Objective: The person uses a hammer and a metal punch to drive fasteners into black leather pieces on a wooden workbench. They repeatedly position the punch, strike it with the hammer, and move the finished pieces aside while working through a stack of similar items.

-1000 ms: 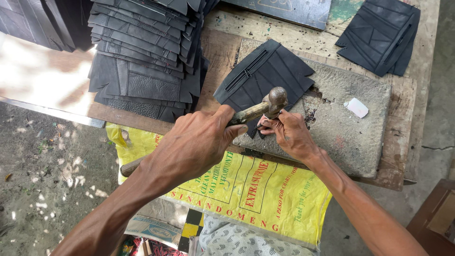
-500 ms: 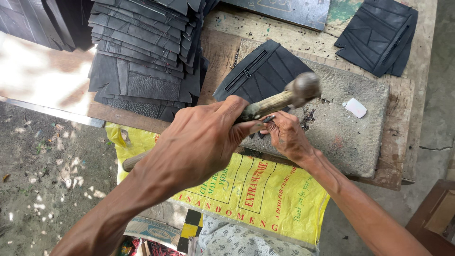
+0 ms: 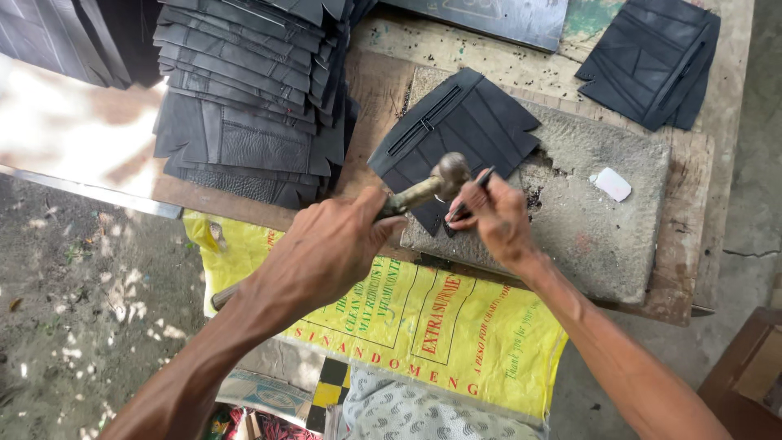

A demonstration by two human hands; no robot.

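Gripping hammer (image 3: 444,178) in left hand (image 3: 326,248), right hand (image 3: 495,218) pinching, seemingly, punch (image 3: 476,189) on black leather piece (image 3: 464,122)

Outdoor leather workshop: stacked black cut pieces (image 3: 244,106), worn wooden bench (image 3: 700,204), stone pounding slab (image 3: 603,236), dirt ground.

We see our left hand (image 3: 326,248) wrapped around the handle of a hammer (image 3: 436,183), whose metal head sits just above our right hand (image 3: 497,220). That hand pinches a thin dark punch (image 3: 470,198) upright against a black leather piece (image 3: 464,130) lying on a grey stone slab (image 3: 603,236). The slab rests on a worn wooden table (image 3: 692,204). To our left rises a fanned stack of black leather pieces (image 3: 244,106); another small pile (image 3: 652,61) lies at the far right corner. A small white chip (image 3: 612,184) sits on the slab. Over our lap hangs a yellow printed sack (image 3: 423,326).
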